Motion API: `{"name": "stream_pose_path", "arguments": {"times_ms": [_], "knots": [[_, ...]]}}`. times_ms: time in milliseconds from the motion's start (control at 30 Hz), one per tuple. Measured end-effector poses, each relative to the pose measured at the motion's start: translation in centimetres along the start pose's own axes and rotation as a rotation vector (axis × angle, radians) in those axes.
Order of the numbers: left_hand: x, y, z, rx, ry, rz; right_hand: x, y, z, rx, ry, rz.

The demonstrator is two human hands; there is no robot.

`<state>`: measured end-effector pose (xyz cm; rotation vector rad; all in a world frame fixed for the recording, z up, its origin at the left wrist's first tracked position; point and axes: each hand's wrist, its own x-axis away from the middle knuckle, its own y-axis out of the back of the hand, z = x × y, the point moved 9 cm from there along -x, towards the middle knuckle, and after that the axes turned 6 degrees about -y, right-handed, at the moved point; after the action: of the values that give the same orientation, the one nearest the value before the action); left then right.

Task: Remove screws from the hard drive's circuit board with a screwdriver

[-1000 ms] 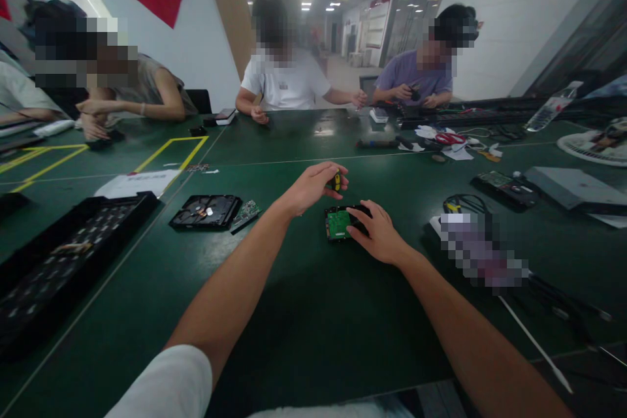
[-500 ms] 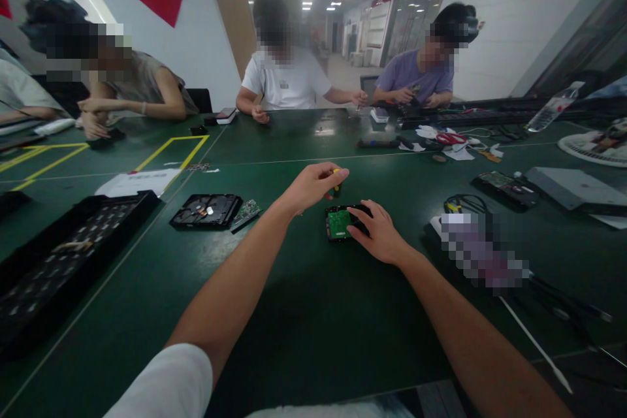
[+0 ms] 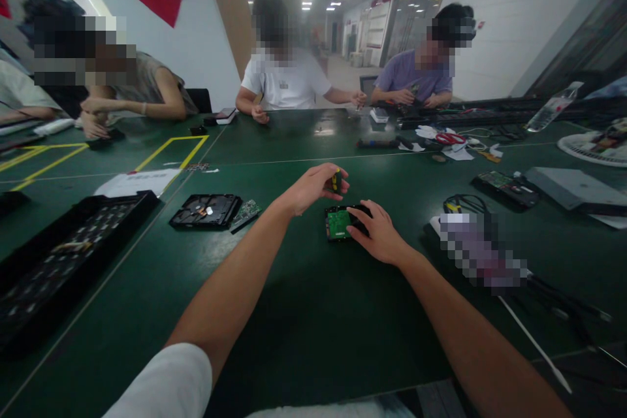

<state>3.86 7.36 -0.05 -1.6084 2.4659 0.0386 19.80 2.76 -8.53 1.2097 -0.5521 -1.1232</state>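
In the head view my left hand [image 3: 321, 184] is closed around the yellow-and-black handle of a screwdriver [image 3: 336, 181], held upright just behind the hard drive; its tip is not clearly visible. Below it a hard drive [image 3: 337, 223] lies on the table with its green circuit board facing up. My right hand [image 3: 375, 228] grips this drive from the right, thumb and fingers spread over its black half and partly covering it. To the left lies another black hard drive [image 3: 206, 210] beside a loose circuit board [image 3: 246, 211].
A long black tray [image 3: 73, 255] lies at the left, a sheet of paper [image 3: 140, 182] behind it. On the right are a drive [image 3: 504, 188], a grey box [image 3: 578, 186] and cables [image 3: 465, 202]. Several people sit across the green table [image 3: 294, 313]; a bottle [image 3: 553, 108] leans at the far right.
My left hand's fingers have turned and opened a little around the screwdriver handle, now more upright. My right hand and the hard drive have stayed in place.
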Motion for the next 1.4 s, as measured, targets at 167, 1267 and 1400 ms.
{"name": "stream_pose_path", "arguments": {"times_ms": [167, 1267, 1400], "knots": [[0.2, 0.1, -0.6, -0.094, -0.002, -0.034, 0.1, 0.0, -0.1, -0.007, -0.006, 0.006], [0.4, 0.2, 1.5, -0.031, 0.176, -0.032, 0.0, 0.1, 0.1, -0.002, -0.012, 0.015], [0.6, 0.2, 1.0, -0.076, 0.187, -0.04, 0.0, -0.1, 0.0, -0.005, -0.017, 0.021]]}}
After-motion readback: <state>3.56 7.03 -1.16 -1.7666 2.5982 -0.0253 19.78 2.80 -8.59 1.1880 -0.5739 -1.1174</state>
